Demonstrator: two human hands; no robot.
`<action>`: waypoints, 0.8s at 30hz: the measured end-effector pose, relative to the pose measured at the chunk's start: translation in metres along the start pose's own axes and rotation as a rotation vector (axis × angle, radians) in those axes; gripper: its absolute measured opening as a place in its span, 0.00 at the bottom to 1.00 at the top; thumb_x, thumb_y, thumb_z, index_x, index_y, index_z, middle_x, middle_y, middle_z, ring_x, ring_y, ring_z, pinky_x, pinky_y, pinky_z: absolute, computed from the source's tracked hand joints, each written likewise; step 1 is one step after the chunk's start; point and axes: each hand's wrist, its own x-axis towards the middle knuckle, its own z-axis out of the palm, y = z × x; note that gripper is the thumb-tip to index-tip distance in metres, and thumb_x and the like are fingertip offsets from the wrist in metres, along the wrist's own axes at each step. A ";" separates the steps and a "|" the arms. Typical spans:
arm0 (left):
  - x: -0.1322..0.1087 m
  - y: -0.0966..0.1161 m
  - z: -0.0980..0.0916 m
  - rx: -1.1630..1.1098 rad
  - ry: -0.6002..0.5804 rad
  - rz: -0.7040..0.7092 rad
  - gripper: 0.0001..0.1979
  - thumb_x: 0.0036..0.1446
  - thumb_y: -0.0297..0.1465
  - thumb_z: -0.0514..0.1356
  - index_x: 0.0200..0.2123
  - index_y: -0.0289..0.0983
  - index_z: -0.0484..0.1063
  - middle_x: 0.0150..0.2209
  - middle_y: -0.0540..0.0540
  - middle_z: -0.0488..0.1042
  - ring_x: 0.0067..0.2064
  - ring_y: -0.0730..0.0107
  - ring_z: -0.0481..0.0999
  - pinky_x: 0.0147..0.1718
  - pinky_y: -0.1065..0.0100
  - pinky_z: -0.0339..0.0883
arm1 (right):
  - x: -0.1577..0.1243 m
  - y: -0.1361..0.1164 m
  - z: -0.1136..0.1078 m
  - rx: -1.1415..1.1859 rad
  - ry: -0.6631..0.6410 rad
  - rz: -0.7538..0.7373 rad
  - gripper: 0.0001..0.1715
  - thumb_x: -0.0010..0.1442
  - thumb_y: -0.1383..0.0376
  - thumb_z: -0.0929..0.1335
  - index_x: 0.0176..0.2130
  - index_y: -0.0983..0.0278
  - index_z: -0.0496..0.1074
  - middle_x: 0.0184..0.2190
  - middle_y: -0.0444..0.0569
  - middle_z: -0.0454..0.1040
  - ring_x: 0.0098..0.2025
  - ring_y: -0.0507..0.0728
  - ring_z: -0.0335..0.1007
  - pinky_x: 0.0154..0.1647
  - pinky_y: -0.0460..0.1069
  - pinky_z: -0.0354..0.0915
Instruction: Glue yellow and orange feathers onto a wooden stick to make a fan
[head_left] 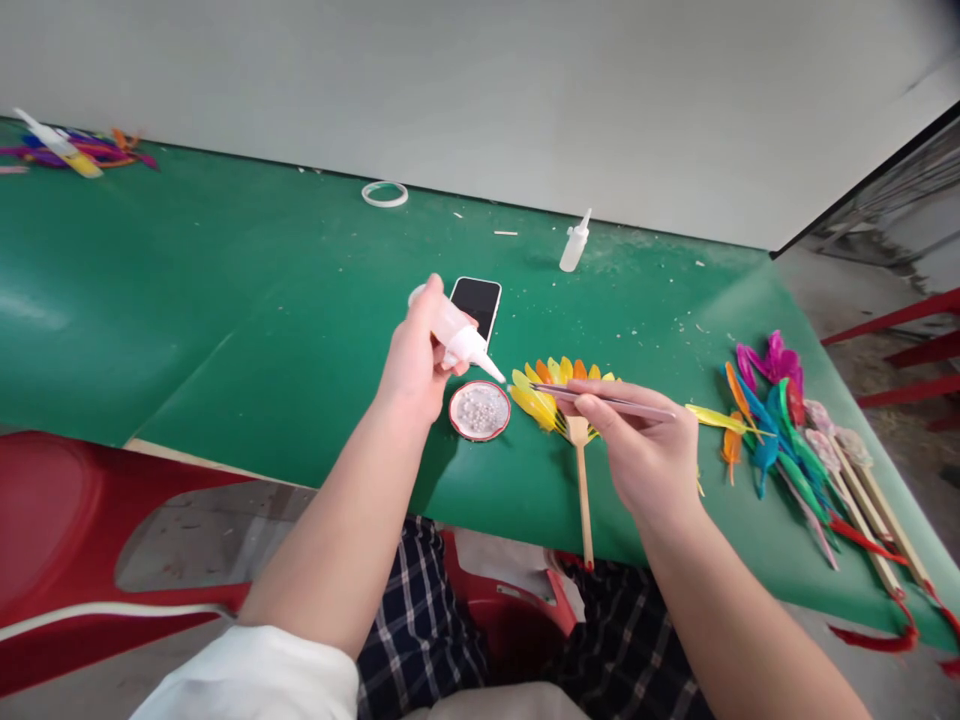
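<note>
My left hand (424,345) is closed round a white glue bottle (454,328), tilted so its nozzle points down to the right. In my right hand (649,440) is a pair of tweezers (607,399), held nearly level with the tips pointing left, close to the nozzle. Just below the nozzle sits a small red-rimmed dish (480,411) of pale beads. Beneath my right hand lies a fan of yellow and orange feathers (534,405) on a wooden handle (583,500); my fingers hide part of it. Behind my left hand lies a phone (480,300).
A second glue bottle (576,243) stands at the back of the green table (262,290), with a tape ring (385,194) further left. Coloured feathers (787,430) and wooden-handled pieces (862,490) lie at the right. Another bottle (64,148) rests on feathers at the far left.
</note>
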 end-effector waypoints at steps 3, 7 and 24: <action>0.004 0.001 -0.002 -0.097 0.046 -0.088 0.18 0.48 0.47 0.56 0.20 0.37 0.64 0.09 0.56 0.50 0.12 0.82 0.50 0.11 0.73 0.47 | 0.003 0.004 -0.004 -0.006 0.027 0.008 0.08 0.48 0.63 0.72 0.32 0.60 0.77 0.29 0.46 0.78 0.31 0.56 0.75 0.31 0.49 0.73; 0.005 -0.005 0.000 -0.100 0.006 -0.135 0.19 0.46 0.47 0.58 0.21 0.36 0.65 0.09 0.56 0.52 0.12 0.83 0.50 0.11 0.74 0.45 | 0.005 0.005 -0.007 -0.029 0.019 0.013 0.09 0.48 0.62 0.71 0.33 0.61 0.77 0.30 0.47 0.78 0.32 0.57 0.75 0.32 0.50 0.73; 0.002 -0.014 0.005 -0.050 -0.142 -0.147 0.24 0.46 0.53 0.54 0.21 0.36 0.66 0.08 0.56 0.50 0.11 0.81 0.51 0.10 0.75 0.46 | 0.013 0.015 -0.006 0.157 -0.138 0.185 0.11 0.47 0.61 0.72 0.33 0.62 0.76 0.29 0.47 0.78 0.28 0.53 0.74 0.33 0.50 0.72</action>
